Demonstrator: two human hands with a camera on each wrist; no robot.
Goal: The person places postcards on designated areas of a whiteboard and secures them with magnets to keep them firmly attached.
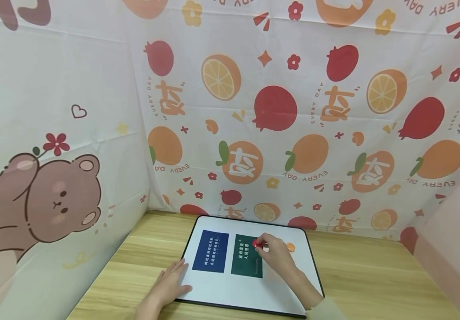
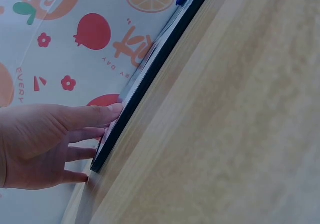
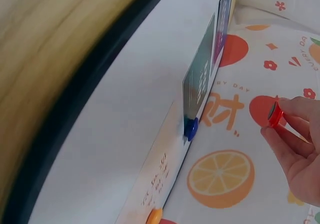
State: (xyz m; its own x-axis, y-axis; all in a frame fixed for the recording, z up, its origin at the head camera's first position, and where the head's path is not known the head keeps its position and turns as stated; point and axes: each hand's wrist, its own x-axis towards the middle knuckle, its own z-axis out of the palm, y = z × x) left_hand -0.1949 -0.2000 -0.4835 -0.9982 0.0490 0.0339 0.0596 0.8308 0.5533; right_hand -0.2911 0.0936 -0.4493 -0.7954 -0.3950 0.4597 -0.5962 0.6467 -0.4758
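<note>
A whiteboard (image 1: 210,286) with a black rim lies on the table. On it are a blue card (image 1: 211,251) and a green card (image 1: 247,255), both with white writing. My right hand (image 1: 280,255) pinches a red round magnet (image 3: 275,115) between thumb and fingertips, above the board; the magnet's dark underside shows in the right wrist view. A blue magnet (image 3: 191,129) sits at the green card's edge. My left hand (image 1: 170,282) rests at the board's near left corner with fingers extended, its thumb (image 2: 107,115) over the rim in the left wrist view.
An orange magnet (image 1: 291,247) sits right of the green card, on a pale card (image 3: 155,184) with reddish writing in the right wrist view. The wooden table (image 1: 378,275) reaches a fruit-printed cloth (image 1: 274,109) behind and a bear-printed cloth (image 1: 62,191) at the left.
</note>
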